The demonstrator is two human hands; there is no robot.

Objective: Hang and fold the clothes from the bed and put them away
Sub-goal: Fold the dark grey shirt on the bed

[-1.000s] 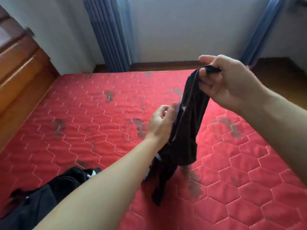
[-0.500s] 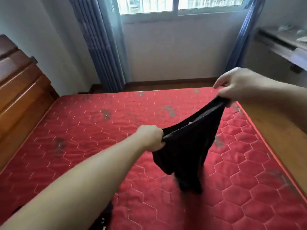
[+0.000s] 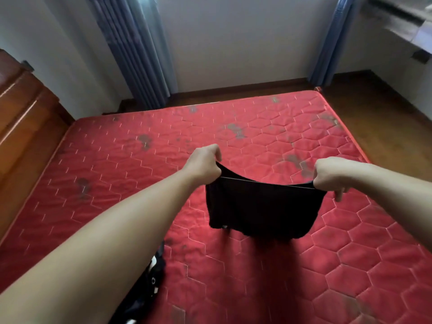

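**Around the room**

Blue curtains hang at the back, one (image 3: 138, 50) left of the white wall (image 3: 238, 40), another (image 3: 332, 40) at the right. A dark wooden skirting board (image 3: 245, 90) runs along the foot of that wall. On the left stands a brown wooden headboard (image 3: 25, 118). The wooden floor (image 3: 385, 122) shows on the right side. At the top right corner sits a shelf or desk (image 3: 404, 22), too blurred to make out.

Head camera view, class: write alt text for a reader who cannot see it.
Two bare hands, left hand and right hand, hold a black garment stretched by its top edge above a red quilted mattress. More dark clothing lies at the near edge, blue curtains behind.
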